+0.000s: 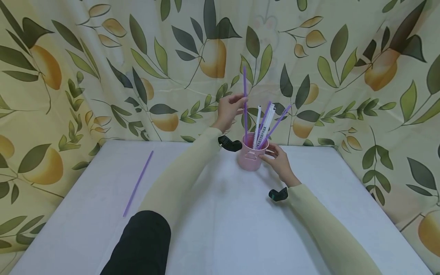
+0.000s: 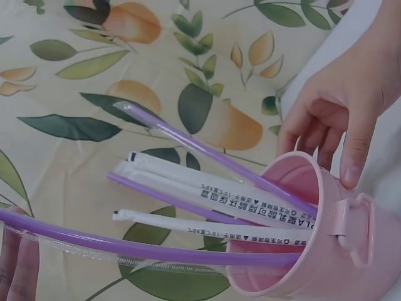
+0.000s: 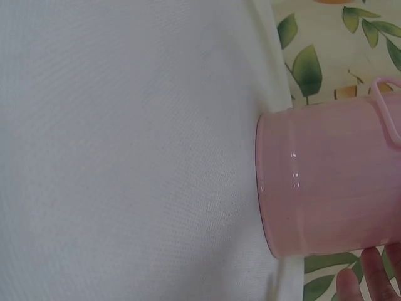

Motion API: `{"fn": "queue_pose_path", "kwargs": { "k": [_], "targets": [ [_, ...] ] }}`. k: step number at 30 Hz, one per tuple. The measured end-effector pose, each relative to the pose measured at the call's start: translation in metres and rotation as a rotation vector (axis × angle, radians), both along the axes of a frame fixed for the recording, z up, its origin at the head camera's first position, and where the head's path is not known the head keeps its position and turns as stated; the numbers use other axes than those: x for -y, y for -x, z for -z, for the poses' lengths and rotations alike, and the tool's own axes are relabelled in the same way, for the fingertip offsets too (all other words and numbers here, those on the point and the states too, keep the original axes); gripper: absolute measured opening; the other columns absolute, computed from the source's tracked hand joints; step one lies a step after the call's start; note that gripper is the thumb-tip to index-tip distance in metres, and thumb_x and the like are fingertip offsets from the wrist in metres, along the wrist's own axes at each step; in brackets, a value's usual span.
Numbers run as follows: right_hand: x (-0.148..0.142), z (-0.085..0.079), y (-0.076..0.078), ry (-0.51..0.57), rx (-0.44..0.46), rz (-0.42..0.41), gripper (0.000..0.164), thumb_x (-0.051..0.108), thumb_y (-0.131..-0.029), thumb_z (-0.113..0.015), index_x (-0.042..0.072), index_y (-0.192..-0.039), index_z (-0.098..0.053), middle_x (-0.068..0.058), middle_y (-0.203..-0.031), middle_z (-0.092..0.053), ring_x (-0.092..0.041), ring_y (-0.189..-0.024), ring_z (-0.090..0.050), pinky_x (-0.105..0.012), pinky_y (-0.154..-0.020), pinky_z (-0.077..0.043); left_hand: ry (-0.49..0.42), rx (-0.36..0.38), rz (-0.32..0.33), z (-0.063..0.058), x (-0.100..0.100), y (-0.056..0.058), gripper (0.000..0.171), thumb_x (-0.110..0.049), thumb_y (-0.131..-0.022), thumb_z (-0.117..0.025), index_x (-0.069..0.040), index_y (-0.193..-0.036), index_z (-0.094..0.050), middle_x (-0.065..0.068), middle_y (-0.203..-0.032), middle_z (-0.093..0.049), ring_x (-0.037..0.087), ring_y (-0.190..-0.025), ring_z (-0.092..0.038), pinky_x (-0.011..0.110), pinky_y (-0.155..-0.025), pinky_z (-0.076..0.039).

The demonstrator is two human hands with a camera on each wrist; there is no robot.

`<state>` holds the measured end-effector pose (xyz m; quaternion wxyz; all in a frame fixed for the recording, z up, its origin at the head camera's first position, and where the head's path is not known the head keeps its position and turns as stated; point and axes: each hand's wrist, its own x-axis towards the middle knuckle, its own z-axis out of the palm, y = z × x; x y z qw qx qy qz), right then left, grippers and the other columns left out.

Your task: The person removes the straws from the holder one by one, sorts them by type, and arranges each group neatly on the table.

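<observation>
Pinching a purple drinking straw (image 1: 245, 82) between thumb and fingers, the left hand (image 1: 228, 110) stands above and just left of a pink bucket (image 1: 251, 159). We see the straw nearly upright, clear film running along it in the left wrist view, its lower part inside the bucket's mouth; whether it meets the bottom we cannot tell.

The right hand (image 1: 280, 164) holds the bucket from its right side, thumb on the near wall below the rim, the other fingers reaching round behind. A small looped handle (image 3: 381, 106) projects from the bucket's near face.

Within the bucket we count two further purple straws: the right-hand straw (image 1: 280, 121) leans outward to the right, and the middle straw (image 1: 264, 120) rises among white wrapped straws. Of these, a single white-wrapped straw (image 1: 257, 126) stands at the left, and a thicker white bundle (image 1: 266, 126) bears dark printed characters, the letters PLA among them.

The bucket rests upright near the far edge of a white-covered table (image 1: 213, 229). Well to its left, we find a loose purple straw (image 1: 138, 183) lying slantwise.

Each wrist carries a black device, left (image 1: 229, 143) and right (image 1: 278, 194), beside a pale yellow sleeve (image 1: 326, 225). Behind the table hangs a curtain (image 1: 189, 76) printed with leaves and orange fruit.
</observation>
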<state>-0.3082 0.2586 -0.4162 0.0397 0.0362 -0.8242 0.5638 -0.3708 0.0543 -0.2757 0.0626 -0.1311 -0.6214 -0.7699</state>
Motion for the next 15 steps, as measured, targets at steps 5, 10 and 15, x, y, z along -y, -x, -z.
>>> {"fn": "queue_pose_path", "kwargs": {
  "k": [5, 10, 15],
  "targets": [
    [0.001, -0.003, -0.002, 0.017, 0.013, -0.003, 0.067, 0.014, -0.087, -0.067, 0.002, -0.143, -0.032, -0.020, -0.147, -0.038, -0.037, -0.132, -0.040, -0.046, -0.113, -0.032, -0.007, 0.000, -0.004, -0.005, 0.007, -0.001, 0.026, -0.013, -0.090, -0.063, 0.001, -0.111, -0.065, 0.018, -0.103, -0.067, 0.035, -0.099, -0.064, 0.031, -0.079, -0.058],
    [0.008, -0.019, -0.012, 0.021, 0.025, -0.012, 0.065, 0.009, -0.088, -0.065, -0.003, -0.142, -0.031, -0.025, -0.146, -0.036, -0.042, -0.133, -0.037, -0.049, -0.113, -0.030, -0.031, 0.019, 0.001, -0.010, 0.015, 0.000, 0.029, -0.015, -0.089, -0.064, -0.001, -0.114, -0.065, 0.017, -0.107, -0.067, 0.031, -0.099, -0.066, 0.030, -0.080, -0.058],
    [0.009, -0.019, -0.012, -0.008, 0.021, -0.009, 0.065, 0.012, -0.089, -0.064, -0.002, -0.143, -0.030, -0.024, -0.147, -0.035, -0.041, -0.133, -0.037, -0.049, -0.113, -0.031, -0.069, 0.019, 0.012, -0.015, 0.024, -0.001, 0.029, -0.014, -0.090, -0.063, 0.000, -0.116, -0.064, 0.017, -0.111, -0.066, 0.036, -0.106, -0.063, 0.031, -0.081, -0.057]
  ]
}}
